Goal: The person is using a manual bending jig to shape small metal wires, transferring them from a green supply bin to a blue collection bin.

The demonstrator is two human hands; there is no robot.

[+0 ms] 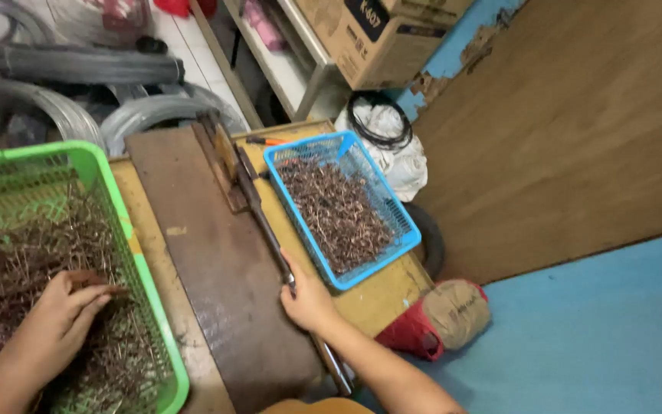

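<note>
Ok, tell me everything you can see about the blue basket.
The blue basket is a rectangular plastic tray with open mesh walls and a solid rim. It sits tilted on the yellowish wooden bench, right of the long metal lever, and holds a heap of short brownish metal pieces. Neither hand touches it; the right hand grips the lever beside its near corner.

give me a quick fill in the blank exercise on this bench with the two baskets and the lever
1. The left hand reaches into the ____ basket of thin metal pieces.
2. The right hand grips the long metal ____ of the cutter.
3. The blue basket lies to the ____ of the brown board.

Missing words: green; lever; right
</note>
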